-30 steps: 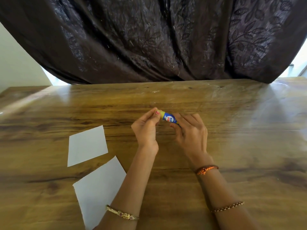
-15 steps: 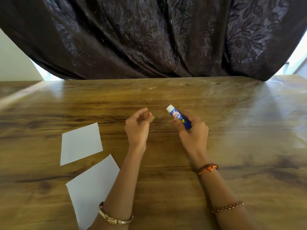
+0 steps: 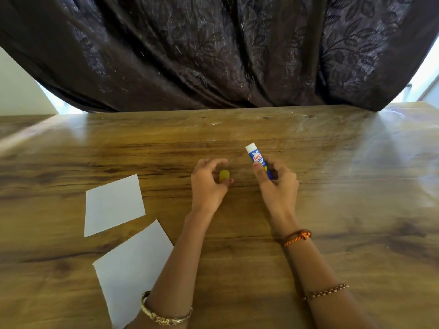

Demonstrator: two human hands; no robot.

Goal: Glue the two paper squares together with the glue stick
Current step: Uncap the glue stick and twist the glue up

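My right hand (image 3: 276, 184) grips a blue glue stick (image 3: 257, 161) with its white uncapped tip pointing up and away. The yellow cap (image 3: 224, 175) stands on the wooden table (image 3: 332, 186) right beside my left hand (image 3: 207, 184), whose fingers curl loosely around it; the thumb tip touches its base. Two white paper squares lie to the left: a smaller one (image 3: 114, 204) farther away and a larger one (image 3: 135, 269) near me, partly covered by my left forearm.
A dark patterned curtain (image 3: 213, 51) hangs along the far edge of the table. Bright window light shows at both upper corners and glares on the tabletop at right.
My hands pulled the yellow cap off the glue stick and drew apart. The left hand lowered the cap to the table; the right hand tilted the stick upward.
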